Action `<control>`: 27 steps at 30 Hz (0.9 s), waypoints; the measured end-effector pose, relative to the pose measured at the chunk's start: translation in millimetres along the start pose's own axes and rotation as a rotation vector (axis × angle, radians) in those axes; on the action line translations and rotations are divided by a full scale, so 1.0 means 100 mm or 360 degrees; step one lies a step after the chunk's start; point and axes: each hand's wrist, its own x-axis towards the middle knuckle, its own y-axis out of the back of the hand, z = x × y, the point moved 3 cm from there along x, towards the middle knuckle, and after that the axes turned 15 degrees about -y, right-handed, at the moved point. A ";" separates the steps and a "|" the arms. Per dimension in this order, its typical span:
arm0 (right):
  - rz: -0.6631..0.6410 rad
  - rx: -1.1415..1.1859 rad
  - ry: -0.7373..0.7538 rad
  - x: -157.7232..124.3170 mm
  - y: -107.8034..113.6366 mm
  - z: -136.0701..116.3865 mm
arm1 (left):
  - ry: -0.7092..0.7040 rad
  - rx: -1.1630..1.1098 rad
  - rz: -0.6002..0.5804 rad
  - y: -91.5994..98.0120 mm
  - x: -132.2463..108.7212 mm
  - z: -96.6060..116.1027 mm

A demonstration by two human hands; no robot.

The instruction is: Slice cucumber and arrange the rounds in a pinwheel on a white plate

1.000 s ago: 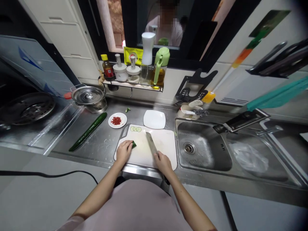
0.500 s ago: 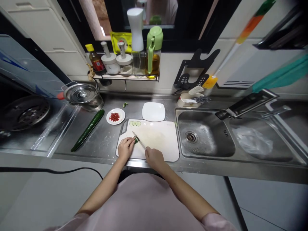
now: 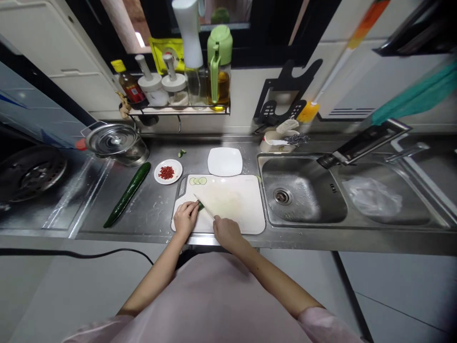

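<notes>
My left hand point(image 3: 185, 218) is closed over a piece of cucumber point(image 3: 200, 206) on the left part of the white cutting board point(image 3: 246, 205); most of the piece is hidden under the fingers. In my right hand point(image 3: 227, 231) is the handle of a knife point(image 3: 204, 206), its blade slanting up and left, right beside the cucumber piece. Several thin cucumber slices point(image 3: 198, 181) lie in a row near the board's top left. Behind the board sits a white square plate point(image 3: 224, 161). To its left, a small round plate point(image 3: 178, 174) bears red bits point(image 3: 166, 172).
A whole cucumber point(image 3: 127, 194) lies on the steel counter at left, below a lidded pot point(image 3: 117, 143). Small green trimmings point(image 3: 182, 153) rest behind the board. The sink point(image 3: 303, 190) adjoins the board on the right. Bottles and jars stand on a rack point(image 3: 178, 111) above.
The whole view has shifted slightly as the head moved. The blade now appears thinner, turned more edge-on against the cucumber piece. Both hands keep their holds.
</notes>
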 end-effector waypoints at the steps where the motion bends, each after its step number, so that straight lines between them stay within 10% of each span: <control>1: 0.0001 -0.0002 -0.0001 0.00 0.00 0.00 | -0.0001 0.0000 -0.0002 0.00 0.00 0.00; 27: -0.0014 -0.0009 -0.0036 -0.03 -0.01 -0.10 | 0.0024 0.0003 -0.0049 0.01 0.02 0.00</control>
